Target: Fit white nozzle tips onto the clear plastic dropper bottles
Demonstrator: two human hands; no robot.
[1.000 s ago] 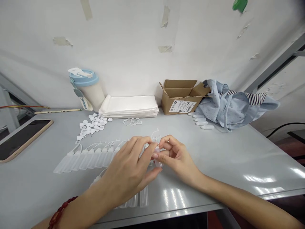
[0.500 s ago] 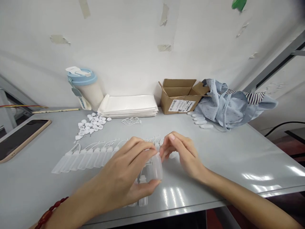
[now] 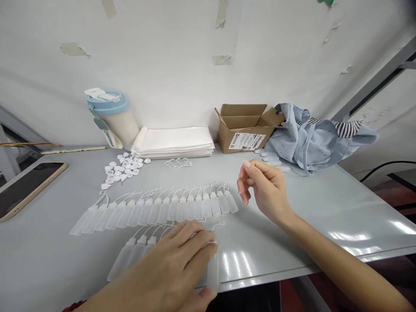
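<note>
My left hand (image 3: 182, 260), low at the front of the table, grips a small translucent plastic bottle (image 3: 212, 271) between its fingers and thumb. It covers part of a front row of similar bottles (image 3: 121, 258) with thin white loops at their necks. Behind it a longer row of the same dropper bottles (image 3: 165, 210) lies side by side. My right hand (image 3: 263, 190) hovers right of that row, fingers loosely curled and apart from the thumb, nothing visible in it. Beyond it a few loose bottles (image 3: 272, 159) lie beside the box.
Small white caps (image 3: 125, 168) are heaped at the left, near a phone (image 3: 29, 186). White loops (image 3: 178, 163) lie before a stack of white envelopes (image 3: 172, 143). A blue-lidded cup (image 3: 118, 125), a cardboard box (image 3: 245, 130) and blue cloth (image 3: 302, 143) stand along the wall.
My left hand has lowered the bottle toward the front row at the table's near edge. My right hand has moved away from it, up and to the right.
</note>
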